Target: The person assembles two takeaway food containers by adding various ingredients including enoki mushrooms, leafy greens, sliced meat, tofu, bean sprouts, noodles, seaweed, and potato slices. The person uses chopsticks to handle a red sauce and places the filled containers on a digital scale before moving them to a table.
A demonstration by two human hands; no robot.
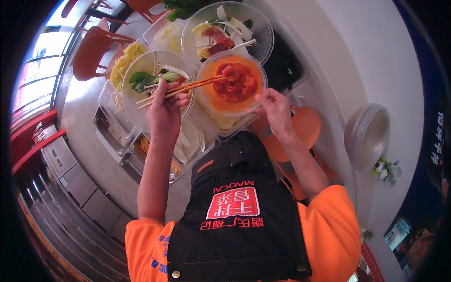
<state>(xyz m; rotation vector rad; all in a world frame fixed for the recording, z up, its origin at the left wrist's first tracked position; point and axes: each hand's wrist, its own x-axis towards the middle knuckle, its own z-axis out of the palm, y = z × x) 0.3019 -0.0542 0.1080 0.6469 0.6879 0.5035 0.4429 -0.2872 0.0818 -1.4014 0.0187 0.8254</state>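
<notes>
My left hand point(165, 107) grips a pair of long wooden chopsticks point(188, 87), whose tips reach into a clear plastic bowl point(205, 96) of red-sauced meat point(238, 81). My right hand point(275, 109) pinches the near right rim of that bowl. A second clear bowl point(134, 94) with green leaves and white stalks sits under my left hand. A third, larger bowl point(260, 28) with cabbage, greens and red pieces stands beyond them.
Metal food trays point(110, 127) with yellow noodles point(126, 58) and sliced items line the steel counter point(80, 108). Orange chairs point(94, 51) stand beyond. A stack of grey bowls point(367, 134) sits at right. An orange stool point(305, 124) is below.
</notes>
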